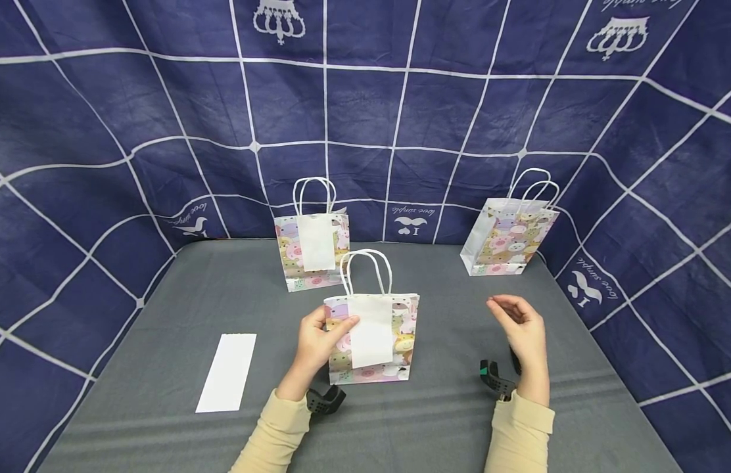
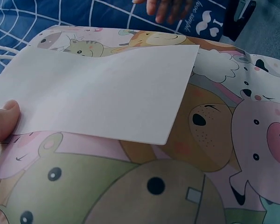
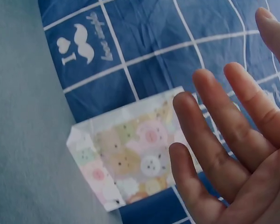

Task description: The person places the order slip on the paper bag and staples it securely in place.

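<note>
My left hand (image 1: 319,338) grips the left side of a paper gift bag (image 1: 403,341) printed with cartoon animals, its thumb over the front. A white paper strip (image 1: 371,332) hangs down the bag's face from near the white handles, and the thumb lies at its left edge. In the left wrist view the strip (image 2: 102,93) stands slightly off the bag, its lower end loose. My right hand (image 1: 526,328) is raised over the table to the right of the bag, fingers loosely bent with nothing in them.
Behind the held bag stands a second animal-print bag (image 1: 285,253) with a white strip (image 1: 317,243) on its front. A third bag (image 1: 510,240) stands at the back right, without a strip. One loose white strip (image 1: 226,373) lies on the grey table (image 1: 164,315) at the left.
</note>
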The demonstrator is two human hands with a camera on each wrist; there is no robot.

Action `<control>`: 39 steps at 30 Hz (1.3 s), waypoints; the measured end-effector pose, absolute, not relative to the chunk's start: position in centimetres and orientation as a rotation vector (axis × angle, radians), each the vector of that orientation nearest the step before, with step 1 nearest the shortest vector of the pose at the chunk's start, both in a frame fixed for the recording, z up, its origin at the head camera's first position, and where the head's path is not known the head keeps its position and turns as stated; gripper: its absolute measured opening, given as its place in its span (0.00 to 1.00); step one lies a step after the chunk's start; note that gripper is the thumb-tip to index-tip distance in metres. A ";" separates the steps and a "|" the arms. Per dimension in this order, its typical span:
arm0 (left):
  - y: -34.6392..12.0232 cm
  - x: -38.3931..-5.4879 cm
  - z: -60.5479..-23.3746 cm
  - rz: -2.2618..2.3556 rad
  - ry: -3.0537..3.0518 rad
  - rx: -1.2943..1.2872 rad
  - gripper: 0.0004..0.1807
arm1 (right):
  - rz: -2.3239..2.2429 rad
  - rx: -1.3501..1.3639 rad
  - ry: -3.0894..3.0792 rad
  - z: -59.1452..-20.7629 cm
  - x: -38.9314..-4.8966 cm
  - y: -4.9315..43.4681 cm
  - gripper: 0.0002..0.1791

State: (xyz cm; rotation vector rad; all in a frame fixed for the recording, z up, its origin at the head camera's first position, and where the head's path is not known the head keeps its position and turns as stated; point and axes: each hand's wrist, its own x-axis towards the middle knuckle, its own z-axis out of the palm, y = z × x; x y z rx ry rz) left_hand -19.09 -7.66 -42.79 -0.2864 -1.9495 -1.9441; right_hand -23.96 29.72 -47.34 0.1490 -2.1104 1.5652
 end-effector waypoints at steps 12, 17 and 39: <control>-7.6 -18.9 -42.6 -1.958 -1.941 -0.288 0.07 | 1.600 0.020 -2.022 -48.5 -23.7 32.0 0.19; -7.7 -19.0 -42.5 -1.970 -1.940 -0.291 0.07 | 1.612 0.028 -1.995 -46.8 -22.0 31.0 0.20; -7.7 -19.0 -42.8 -2.014 -1.936 -0.278 0.07 | 1.307 -0.612 -2.496 -47.8 -21.0 31.8 0.41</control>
